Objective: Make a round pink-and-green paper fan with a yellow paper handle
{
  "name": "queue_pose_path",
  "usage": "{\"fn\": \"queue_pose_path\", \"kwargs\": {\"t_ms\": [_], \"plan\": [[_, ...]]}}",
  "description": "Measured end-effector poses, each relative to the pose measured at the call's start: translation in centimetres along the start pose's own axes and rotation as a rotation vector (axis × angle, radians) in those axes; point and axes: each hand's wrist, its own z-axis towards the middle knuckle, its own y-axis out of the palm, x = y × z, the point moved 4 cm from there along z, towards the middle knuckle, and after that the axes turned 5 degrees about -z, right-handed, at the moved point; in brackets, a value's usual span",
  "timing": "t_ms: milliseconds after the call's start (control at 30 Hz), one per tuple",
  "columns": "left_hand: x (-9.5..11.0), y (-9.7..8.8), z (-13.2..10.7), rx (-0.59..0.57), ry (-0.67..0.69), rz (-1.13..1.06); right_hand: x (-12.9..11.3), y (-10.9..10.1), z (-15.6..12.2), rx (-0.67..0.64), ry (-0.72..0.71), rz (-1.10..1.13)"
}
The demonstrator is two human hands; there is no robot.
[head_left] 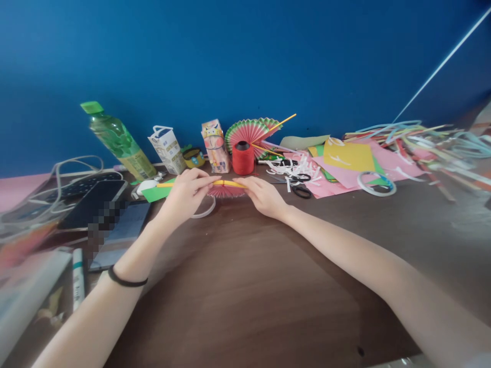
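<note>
A pleated pink paper fan (227,191) with yellow sticks (226,182) along its top edge rests just above the brown table. My left hand (187,194) pinches the left end of the sticks, fingers closed. My right hand (263,196) grips the right end the same way. A red spool of thread (243,158) stands just behind the fan. A finished pink and green fan (251,131) leans at the back by the blue wall.
At the back left stand a green bottle (117,139), a milk carton (168,149) and a small juice box (215,145). Scissors (301,190), paper scraps, coloured sheets (347,156) and a tape ring (376,183) lie to the right. A phone (92,204), cables and a keyboard sit left.
</note>
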Motion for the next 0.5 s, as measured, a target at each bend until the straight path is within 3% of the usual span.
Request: {"fn": "queue_pose_path", "kwargs": {"t_ms": [500], "plan": [[0.03, 0.01, 0.00, -0.003, -0.027, -0.023, -0.01, -0.06, 0.00, -0.008, 0.014, 0.015]]}}
